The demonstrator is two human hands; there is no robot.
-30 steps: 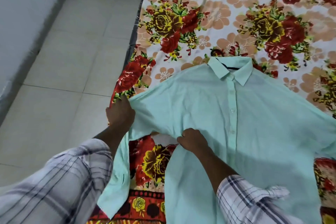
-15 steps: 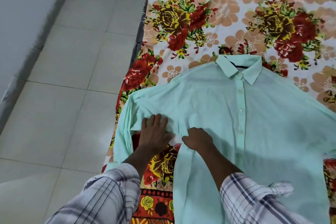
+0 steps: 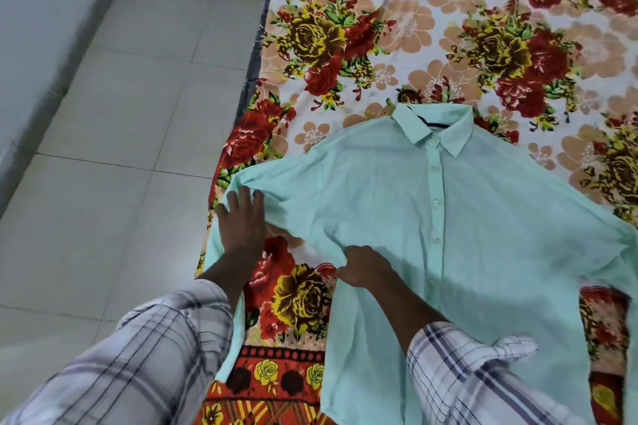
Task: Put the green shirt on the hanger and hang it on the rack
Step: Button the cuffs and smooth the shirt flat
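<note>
- The pale green shirt, thin woven cloth buttoned down the front, lies front up on the flowered red, yellow and cream bedsheet. Its collar points toward the far edge of the bed and its hem runs off toward the near edge. We judge it is spread flat like this so that the shoulders and neck opening are easy to reach.
- The left hand lies palm down on the shirt's sleeve, close to the left edge of the bed. Its fingers are straight and spread and grasp nothing. The cloth bunches just ahead of the fingertips, so we read this as pressing or smoothing the sleeve.
- The right hand sits where the sleeve meets the body, its fingers curled into a fold of cloth and holding it. We think this anchors the garment so the sleeve can be worked without dragging the whole shirt.
- The lower part of that sleeve drapes over the left edge of the bed, above the pale tiled floor.
- A thin dark line shows inside the collar, and we cannot tell whether it is a hanger or a label loop. No rack is in view.
- We judge the task to be at an early stage, with the shirt being arranged and nothing hung yet.
- Light cloth like this wrinkles and slides easily, so a firm hold near the seams makes sense.
</note>
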